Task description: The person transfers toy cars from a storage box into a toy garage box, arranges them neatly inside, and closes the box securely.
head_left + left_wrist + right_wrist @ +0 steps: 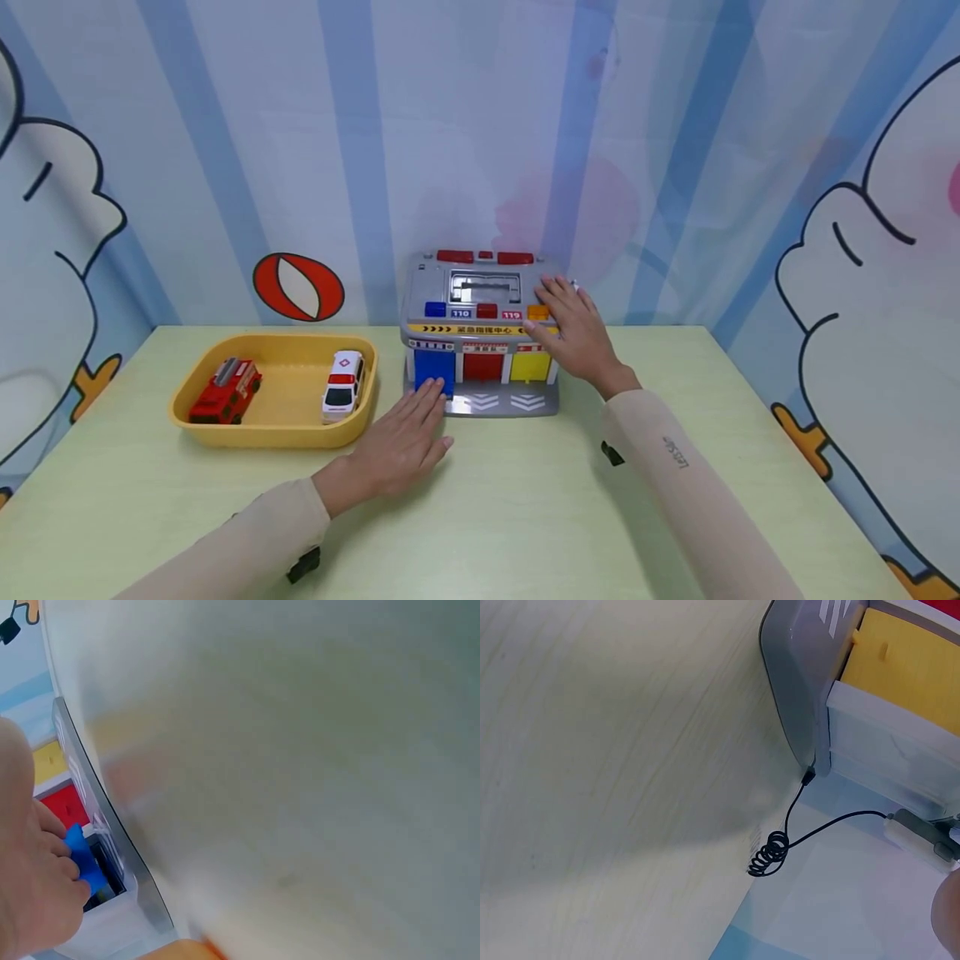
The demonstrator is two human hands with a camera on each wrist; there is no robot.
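A grey toy garage (484, 332) stands at the back of the table, with a blue door (433, 365), a red door (482, 367) and a yellow door (531, 367) along its front. My left hand (397, 442) reaches up to the blue door, its fingers extended and touching the lower part. In the left wrist view, the blue door (84, 859) sits tilted outward, with a dark gap beside it. My right hand (576, 333) rests on the garage roof's right side, near the orange button (537, 312). Its fingers are stretched out, and the palm is hidden.
A yellow tray (288, 436) to the left holds a red toy fire truck (227, 392) and a white toy ambulance (343, 385). On the garage's right side, a coiled black cord (772, 851) leads to a small handset (922, 838). A printed curtain (480, 150) hangs behind the table.
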